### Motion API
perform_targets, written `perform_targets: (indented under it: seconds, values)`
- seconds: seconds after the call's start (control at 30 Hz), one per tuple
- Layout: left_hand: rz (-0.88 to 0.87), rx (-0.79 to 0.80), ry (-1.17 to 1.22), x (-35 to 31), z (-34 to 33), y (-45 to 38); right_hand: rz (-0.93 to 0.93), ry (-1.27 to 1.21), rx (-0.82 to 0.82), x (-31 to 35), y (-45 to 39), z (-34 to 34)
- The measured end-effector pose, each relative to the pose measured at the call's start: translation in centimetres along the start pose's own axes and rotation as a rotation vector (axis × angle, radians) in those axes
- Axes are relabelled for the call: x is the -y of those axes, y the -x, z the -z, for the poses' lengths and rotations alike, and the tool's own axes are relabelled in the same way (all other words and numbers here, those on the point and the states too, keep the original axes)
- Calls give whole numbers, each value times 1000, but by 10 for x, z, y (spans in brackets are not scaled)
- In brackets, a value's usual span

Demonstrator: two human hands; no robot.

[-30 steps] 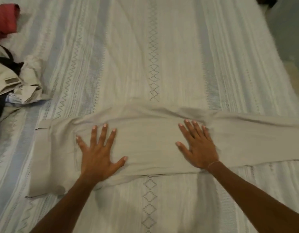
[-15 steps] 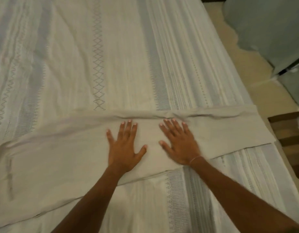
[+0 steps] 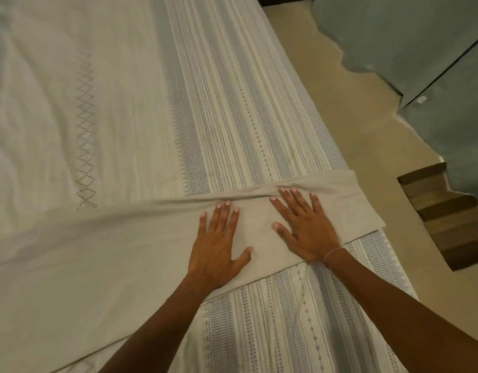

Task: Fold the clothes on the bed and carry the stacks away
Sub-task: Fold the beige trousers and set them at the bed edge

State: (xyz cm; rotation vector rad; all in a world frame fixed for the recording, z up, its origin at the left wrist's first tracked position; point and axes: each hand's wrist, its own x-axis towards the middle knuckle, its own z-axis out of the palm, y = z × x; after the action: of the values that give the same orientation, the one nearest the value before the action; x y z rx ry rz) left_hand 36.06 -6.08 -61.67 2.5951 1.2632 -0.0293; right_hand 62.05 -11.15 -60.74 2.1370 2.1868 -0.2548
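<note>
Beige trousers (image 3: 103, 254) across striped bed (image 3: 232, 117)

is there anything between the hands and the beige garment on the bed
Nothing visible. Both the left hand and the right hand lie flat, fingers straight, directly on the beige garment, near its end at the bed's right edge. No other item lies on or over this stretch of the cloth.

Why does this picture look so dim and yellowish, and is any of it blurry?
Head view: warm, low indoor light; soft shadows under both forearms on the bedspread. The left hand and right hand on the beige garment look fairly sharp; the edges look softer and bent by the wide lens.
</note>
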Motion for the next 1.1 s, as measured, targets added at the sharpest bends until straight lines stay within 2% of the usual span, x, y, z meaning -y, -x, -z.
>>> perform_targets:
  seconds: [0.13,0.2,0.27,0.33,0.43,0.53,0.7,0.8,0.87,0.93,1.03,1.1]
  values:
    - [33,46,-99,-12,6,-10,-390,-52,-65,-68,3,8]
    - [67,68,-130,-17,9,-13,-564,-230,-111,-91,6,12]
    - [85,53,-128,-29,12,-20,-672,-403,-173,-103,7,18]
    - [67,37,-101,-41,11,-30,-727,-426,-212,-107,8,23]
    - [-7,9,-62,-52,4,-38,-753,-460,-270,-113,10,26]
    - [-2,9,-71,-53,0,-40,-712,-501,-289,-116,11,27]
    - [-1,12,-85,-53,-2,-40,-677,-491,-202,-110,9,32]
    - [4,23,-81,-53,-1,-41,-791,-619,-55,-112,-3,53]
    - [8,42,-75,-53,0,-40,-792,-642,116,-115,-8,67]
    - [16,58,-54,-54,2,-40,-746,-684,188,-117,-5,79]
    - [28,110,26,-52,5,-41,-645,-701,118,-108,4,97]
    - [87,148,221,-57,20,-42,-580,-639,32,-89,5,111]
